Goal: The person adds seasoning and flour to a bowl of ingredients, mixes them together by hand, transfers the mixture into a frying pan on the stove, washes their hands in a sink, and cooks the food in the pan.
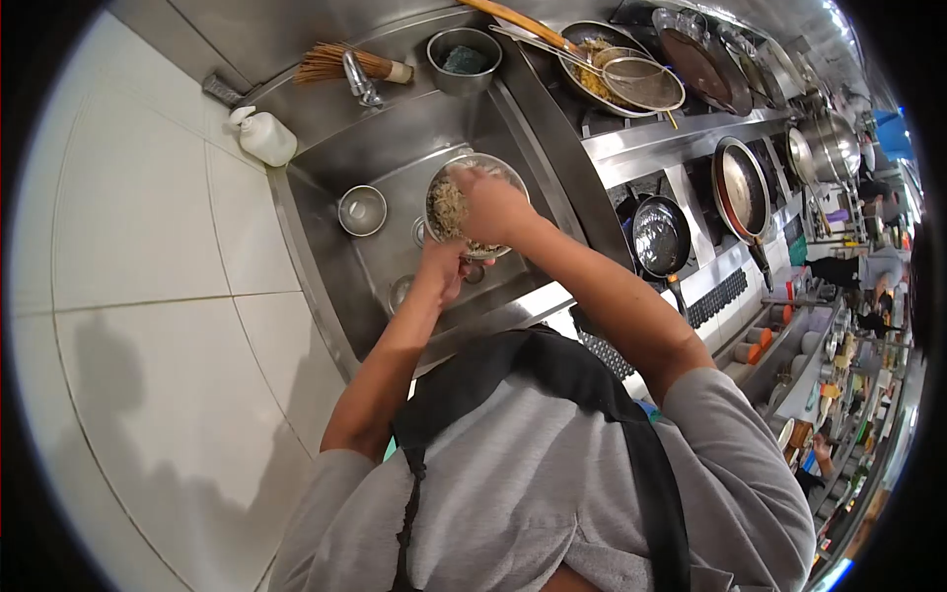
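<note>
So, around your sink [395, 153]: white pump bottle [267, 139] on its left rim; faucet [361, 81], straw brush [340, 65] and metal pot [464, 61] with a green scourer [464, 60] along its far edge; black pan [661, 237] on the stove, right of it. Small metal cup [362, 211] inside the sink, left of the metal bowl [505, 172]. That bowl, holding brown grainy stuff [448, 204], is at the sink's middle; can't tell if it touches bottom. Your left hand [449, 271] comes from the sink's near side, fingers clamped on the bowl's near edge. Your right hand [490, 205] reaches over the bowl, palm down, hiding part of it; can't tell if those fingers are apart or together.
</note>
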`<state>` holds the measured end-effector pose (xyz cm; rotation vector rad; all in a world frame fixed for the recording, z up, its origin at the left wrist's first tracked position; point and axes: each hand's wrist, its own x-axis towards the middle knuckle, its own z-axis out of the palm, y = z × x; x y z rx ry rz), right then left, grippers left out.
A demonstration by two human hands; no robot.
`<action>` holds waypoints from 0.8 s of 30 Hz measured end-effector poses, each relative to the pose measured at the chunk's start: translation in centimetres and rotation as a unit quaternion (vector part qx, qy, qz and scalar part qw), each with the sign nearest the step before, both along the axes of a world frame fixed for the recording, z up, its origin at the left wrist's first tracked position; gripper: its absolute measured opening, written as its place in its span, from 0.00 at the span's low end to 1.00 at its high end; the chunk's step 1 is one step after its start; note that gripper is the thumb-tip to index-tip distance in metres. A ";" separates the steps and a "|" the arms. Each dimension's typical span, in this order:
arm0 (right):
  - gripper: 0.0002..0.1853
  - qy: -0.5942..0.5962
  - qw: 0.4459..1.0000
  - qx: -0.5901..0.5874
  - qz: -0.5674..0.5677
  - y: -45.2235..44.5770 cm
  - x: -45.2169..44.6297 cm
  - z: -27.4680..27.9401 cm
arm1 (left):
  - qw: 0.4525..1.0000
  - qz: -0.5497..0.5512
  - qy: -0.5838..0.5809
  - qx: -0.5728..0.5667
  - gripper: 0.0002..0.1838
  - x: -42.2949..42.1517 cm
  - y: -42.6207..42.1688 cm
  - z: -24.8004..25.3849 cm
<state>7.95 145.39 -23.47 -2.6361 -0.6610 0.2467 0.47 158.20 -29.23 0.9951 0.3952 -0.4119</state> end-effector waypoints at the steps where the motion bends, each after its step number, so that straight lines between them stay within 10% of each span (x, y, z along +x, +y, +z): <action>1: 0.37 -0.024 0.999 -0.008 0.029 0.3 -0.2 0.2 | 1.000 -0.022 -0.001 -0.016 0.32 0.7 0.4 -1.1; 4: 0.32 0.154 0.987 -0.035 0.010 0.5 0.2 4.2 | 1.000 -0.009 0.004 -0.002 0.23 1.4 1.4 -1.6; 11: 0.22 -0.161 0.982 0.084 0.052 2.3 8.9 5.7 | 0.999 0.028 0.003 0.024 0.17 5.8 6.6 -0.2; 14: 0.18 -0.020 0.977 0.209 -0.025 3.2 12.0 5.5 | 0.993 0.115 -0.021 0.013 0.16 6.3 9.0 0.1; 15: 0.12 0.219 0.892 0.377 -0.116 3.2 13.0 4.4 | 0.990 0.138 -0.013 0.014 0.16 5.4 10.2 -1.6; 19: 0.12 0.167 0.982 0.044 -0.077 -0.9 16.5 -11.9 | 0.960 0.274 0.053 0.008 0.20 -0.3 10.3 -4.7; 24: 0.17 0.247 0.943 -0.147 -0.166 -0.1 15.9 -36.8 | 0.938 0.309 0.153 -0.026 0.36 -7.8 11.0 -8.5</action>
